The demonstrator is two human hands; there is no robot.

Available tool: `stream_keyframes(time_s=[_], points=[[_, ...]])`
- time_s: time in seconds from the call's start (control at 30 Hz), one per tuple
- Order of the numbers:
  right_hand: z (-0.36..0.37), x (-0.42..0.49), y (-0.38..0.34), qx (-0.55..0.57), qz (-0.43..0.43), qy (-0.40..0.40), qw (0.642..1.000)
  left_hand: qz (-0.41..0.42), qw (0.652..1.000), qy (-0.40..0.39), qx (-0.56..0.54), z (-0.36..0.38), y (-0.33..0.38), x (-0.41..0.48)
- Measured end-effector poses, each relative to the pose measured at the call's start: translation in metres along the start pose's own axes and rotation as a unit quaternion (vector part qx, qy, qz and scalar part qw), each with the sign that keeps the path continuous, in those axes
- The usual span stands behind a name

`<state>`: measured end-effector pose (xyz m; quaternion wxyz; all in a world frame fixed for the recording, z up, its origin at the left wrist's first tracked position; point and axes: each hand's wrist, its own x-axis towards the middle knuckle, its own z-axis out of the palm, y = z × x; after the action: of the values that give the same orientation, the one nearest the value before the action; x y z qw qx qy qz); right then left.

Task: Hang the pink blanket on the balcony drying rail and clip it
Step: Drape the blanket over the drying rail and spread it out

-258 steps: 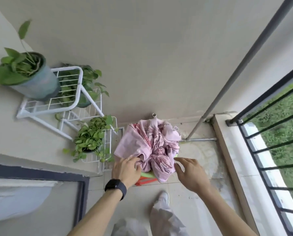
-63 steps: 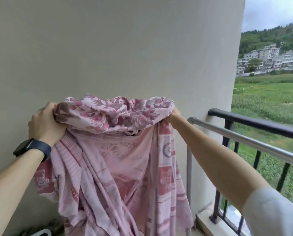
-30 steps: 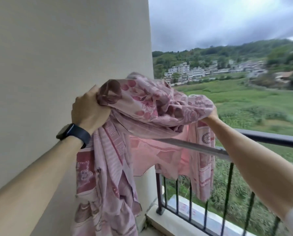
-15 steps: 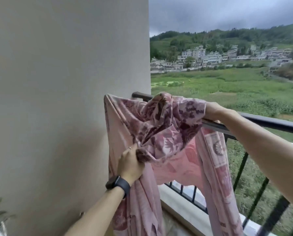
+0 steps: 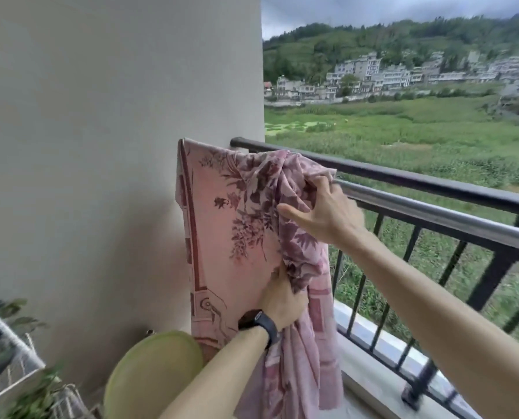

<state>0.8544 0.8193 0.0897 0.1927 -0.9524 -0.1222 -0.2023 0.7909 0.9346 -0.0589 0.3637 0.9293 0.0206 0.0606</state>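
The pink floral blanket [image 5: 231,225] hangs over the left end of the grey metal drying rail [image 5: 433,214], close to the wall. Its left part lies flat; its right part is bunched in folds. My left hand [image 5: 282,300], with a black watch on the wrist, grips a bunched fold low on the near side. My right hand [image 5: 324,210] rests on the bunched cloth at the rail, fingers spread and thumb out. No clip is in view.
A black balcony railing [image 5: 433,179] runs just behind the drying rail, with dark bars below. A beige wall [image 5: 116,146] stands to the left. A green round stool or basin [image 5: 152,370] sits below, and a white wire plant rack [image 5: 7,364] is at bottom left.
The blanket's left part has been pulled down and flattened over the rail. My left hand moved lower on the cloth. My right hand has loosened, its fingers now spread over the bunched cloth.
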Motion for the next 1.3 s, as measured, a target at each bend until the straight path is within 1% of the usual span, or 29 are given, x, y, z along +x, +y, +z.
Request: stream_keyframes(time_s=[0.07, 0.1, 0.17, 0.23, 0.3, 0.33, 0.37, 0.4, 0.47, 0.5, 0.57, 0.63, 0.67, 0.73, 0.8, 0.83, 0.9, 0.97, 1.0, 1.07, 1.1, 1.13, 1.17, 1.23, 1.3], points=[[0.015, -0.004, -0.012, 0.057, 0.054, -0.054, 0.995, 0.016, 0.999, -0.023, 0.019, 0.003, -0.002, 0.002], [0.021, -0.003, -0.016, 0.095, 0.061, -0.061, 0.992, 0.017, 0.999, -0.035, 0.018, 0.0, -0.005, 0.003], [0.03, 0.001, -0.022, 0.155, 0.044, -0.044, 0.986, 0.021, 0.998, -0.057, 0.016, -0.01, -0.013, 0.009], [0.034, 0.004, -0.023, 0.19, 0.032, 0.015, 0.981, 0.054, 0.994, -0.082, 0.049, -0.024, -0.024, 0.015], [0.034, 0.002, -0.014, 0.216, 0.047, 0.121, 0.968, 0.084, 0.989, -0.111, 0.048, -0.043, -0.04, 0.026], [0.032, 0.0, -0.007, 0.211, 0.058, 0.171, 0.961, 0.072, 0.989, -0.129, 0.027, -0.054, -0.049, 0.035], [0.032, -0.003, 0.001, 0.177, 0.068, 0.2, 0.961, 0.054, 0.988, -0.142, 0.014, -0.066, -0.058, 0.046], [0.033, -0.006, 0.007, 0.116, 0.074, 0.208, 0.968, 0.045, 0.988, -0.144, 0.016, -0.078, -0.069, 0.059], [0.044, -0.011, 0.009, -0.01, 0.076, 0.191, 0.979, 0.045, 0.991, -0.12, 0.046, -0.103, -0.089, 0.092], [0.051, -0.01, 0.003, -0.037, 0.076, 0.191, 0.978, 0.049, 0.992, -0.102, 0.06, -0.115, -0.098, 0.111], [0.067, 0.002, -0.02, -0.062, 0.075, 0.225, 0.97, 0.056, 0.994, -0.058, 0.069, -0.142, -0.121, 0.154], [0.082, 0.021, -0.044, -0.068, 0.105, 0.274, 0.953, 0.047, 0.997, -0.016, 0.054, -0.169, -0.147, 0.198], [0.091, 0.029, -0.054, -0.047, 0.131, 0.299, 0.944, 0.033, 0.999, 0.003, 0.036, -0.183, -0.16, 0.218], [0.111, 0.041, -0.07, 0.064, 0.165, 0.349, 0.92, -0.002, 0.998, 0.054, -0.021, -0.213, -0.187, 0.255], [0.13, 0.045, -0.08, 0.192, 0.203, 0.406, 0.87, -0.036, 0.991, 0.112, -0.062, -0.24, -0.208, 0.289], [0.137, 0.047, -0.083, 0.232, 0.235, 0.424, 0.844, -0.047, 0.986, 0.14, -0.076, -0.252, -0.218, 0.307], [0.149, 0.05, -0.084, 0.282, 0.312, 0.424, 0.802, -0.077, 0.974, 0.176, -0.121, -0.269, -0.231, 0.339], [0.157, 0.05, -0.082, 0.326, 0.363, 0.412, 0.769, -0.111, 0.963, 0.174, -0.173, -0.278, -0.244, 0.361], [0.162, 0.046, -0.081, 0.334, 0.372, 0.4, 0.768, -0.126, 0.959, 0.16, -0.198, -0.279, -0.252, 0.368], [0.173, 0.032, -0.082, 0.312, 0.367, 0.362, 0.798, -0.16, 0.939, 0.113, -0.281, -0.274, -0.269, 0.377], [0.179, 0.025, -0.081, 0.294, 0.367, 0.352, 0.809, -0.172, 0.923, 0.073, -0.336, -0.271, -0.276, 0.377], [0.182, 0.018, -0.081, 0.284, 0.372, 0.347, 0.813, -0.179, 0.909, 0.023, -0.375, -0.268, -0.282, 0.375], [0.184, 0.012, -0.08, 0.287, 0.381, 0.341, 0.81, -0.18, 0.902, -0.02, -0.392, -0.266, -0.289, 0.373], [0.183, 0.008, -0.08, 0.341, 0.4, 0.31, 0.792, -0.159, 0.912, -0.055, -0.375, -0.266, -0.298, 0.373], [0.182, 0.011, -0.083, 0.387, 0.427, 0.251, 0.778, -0.123, 0.932, -0.079, -0.331, -0.269, -0.301, 0.373]])
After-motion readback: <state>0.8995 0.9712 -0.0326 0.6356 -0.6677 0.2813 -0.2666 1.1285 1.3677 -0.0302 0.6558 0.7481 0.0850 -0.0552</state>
